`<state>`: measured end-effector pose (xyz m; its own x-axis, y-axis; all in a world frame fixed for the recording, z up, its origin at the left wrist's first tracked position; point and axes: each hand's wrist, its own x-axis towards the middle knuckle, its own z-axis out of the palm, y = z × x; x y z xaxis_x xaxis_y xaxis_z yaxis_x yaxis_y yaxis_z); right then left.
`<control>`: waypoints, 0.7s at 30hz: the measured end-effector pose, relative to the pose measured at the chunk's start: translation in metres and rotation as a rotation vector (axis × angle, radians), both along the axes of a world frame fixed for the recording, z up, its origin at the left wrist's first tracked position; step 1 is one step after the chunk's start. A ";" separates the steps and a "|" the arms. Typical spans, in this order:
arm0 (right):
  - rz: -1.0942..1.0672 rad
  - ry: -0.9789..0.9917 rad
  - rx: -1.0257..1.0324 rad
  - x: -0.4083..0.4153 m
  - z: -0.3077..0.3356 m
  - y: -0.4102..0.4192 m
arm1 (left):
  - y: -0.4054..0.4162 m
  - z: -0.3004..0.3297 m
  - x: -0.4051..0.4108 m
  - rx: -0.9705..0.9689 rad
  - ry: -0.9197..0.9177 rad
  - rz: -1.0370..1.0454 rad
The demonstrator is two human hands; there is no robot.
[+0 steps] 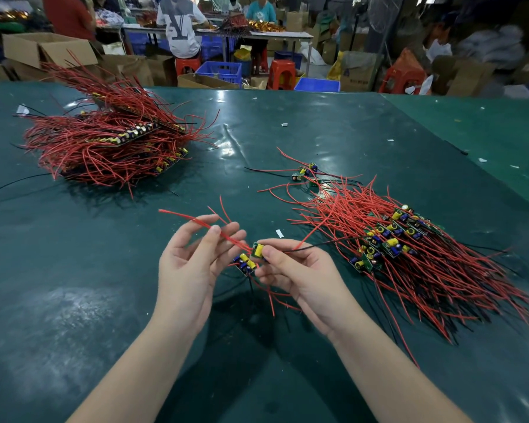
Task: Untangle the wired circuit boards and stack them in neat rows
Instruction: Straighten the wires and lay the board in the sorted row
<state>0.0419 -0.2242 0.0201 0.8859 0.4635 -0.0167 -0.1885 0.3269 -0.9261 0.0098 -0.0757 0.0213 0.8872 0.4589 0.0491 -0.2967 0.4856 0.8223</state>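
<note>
Head view: small green board (247, 260), yellow parts, red wires.

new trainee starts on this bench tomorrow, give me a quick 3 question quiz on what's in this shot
1. True or false: the left hand pinches red wires.
2. What does the right hand hold? A) scissors B) small circuit boards C) tape
3. Where is the flatter spread of wired boards, right or left of the hands?

Key: 1 true. 2 B. 3 right; the taller stacked heap sits far left on the green table.
</note>
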 end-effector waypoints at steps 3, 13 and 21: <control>-0.008 0.005 0.007 0.000 0.000 0.001 | -0.001 0.000 0.000 0.015 -0.006 0.032; -0.005 0.029 0.018 0.000 -0.001 0.001 | 0.003 -0.001 0.001 0.037 -0.006 0.061; 0.018 0.040 0.007 0.001 -0.002 0.001 | 0.012 -0.003 0.004 0.017 -0.017 0.112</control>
<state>0.0426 -0.2233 0.0179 0.8760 0.4799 -0.0482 -0.2310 0.3298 -0.9153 0.0137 -0.0642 0.0180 0.8295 0.5538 0.0726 -0.3622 0.4345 0.8246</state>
